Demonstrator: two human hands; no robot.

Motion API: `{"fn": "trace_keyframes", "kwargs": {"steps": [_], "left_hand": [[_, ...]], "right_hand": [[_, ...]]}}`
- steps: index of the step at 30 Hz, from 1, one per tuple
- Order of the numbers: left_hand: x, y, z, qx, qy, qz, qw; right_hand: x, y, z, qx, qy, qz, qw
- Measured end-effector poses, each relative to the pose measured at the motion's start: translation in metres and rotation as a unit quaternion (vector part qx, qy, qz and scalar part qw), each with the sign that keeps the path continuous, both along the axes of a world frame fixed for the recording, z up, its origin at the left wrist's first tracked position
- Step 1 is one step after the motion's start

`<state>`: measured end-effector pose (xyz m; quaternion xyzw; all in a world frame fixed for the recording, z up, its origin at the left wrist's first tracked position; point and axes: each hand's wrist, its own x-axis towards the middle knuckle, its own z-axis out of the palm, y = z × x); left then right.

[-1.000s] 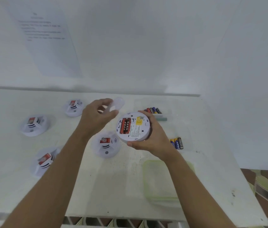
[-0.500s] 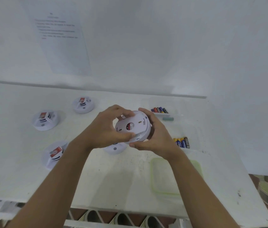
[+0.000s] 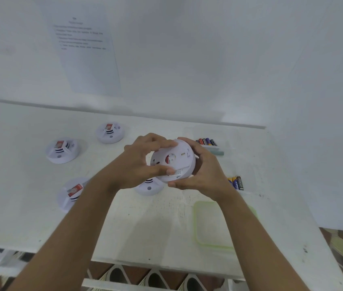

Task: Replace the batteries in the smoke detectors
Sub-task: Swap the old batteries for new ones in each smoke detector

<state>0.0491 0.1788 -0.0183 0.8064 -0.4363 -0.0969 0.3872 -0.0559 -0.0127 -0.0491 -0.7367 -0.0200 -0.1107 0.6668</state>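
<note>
Both hands hold one smoke detector (image 3: 185,173) up off the surface (image 3: 145,227), approx. over its middle: left hand (image 3: 137,164) has fingers (image 3: 152,139) curled over the left rim w/ thumb pressed on the lower edge, right hand (image 3: 205,175) cups the right rim, fingers curled behind it. Back plate (image 3: 176,156) looks seated, so prob. the closing twist of one swap, which is my read only. Four other detectors (image 3: 63,150) lie on the surface, three at left and one just under the hands, plus far batteries (image 3: 206,141) and near batteries (image 3: 236,182) at right, so most of the job looks left; can't tell which units are done.
</note>
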Motion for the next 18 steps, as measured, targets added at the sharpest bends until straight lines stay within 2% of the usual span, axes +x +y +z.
{"fn": "trace_keyframes", "kwargs": {"steps": [8,10,14,18], "left_hand": [[-0.005,0.004,0.007,0.054,-0.025,-0.034,0.998],[-0.008,0.004,0.006,0.033,-0.024,-0.02,0.999],[-0.018,0.005,-0.001,-0.071,-0.063,0.018,0.995],[-0.025,0.01,-0.011,-0.108,-0.054,0.0,0.993]], "right_hand": [[-0.003,-0.006,0.005,0.037,0.015,0.052,0.998],[-0.004,-0.007,0.005,0.052,0.015,0.062,0.997],[-0.002,-0.009,0.002,0.089,0.012,0.073,0.993],[-0.001,-0.009,-0.001,0.199,0.036,0.081,0.976]]}}
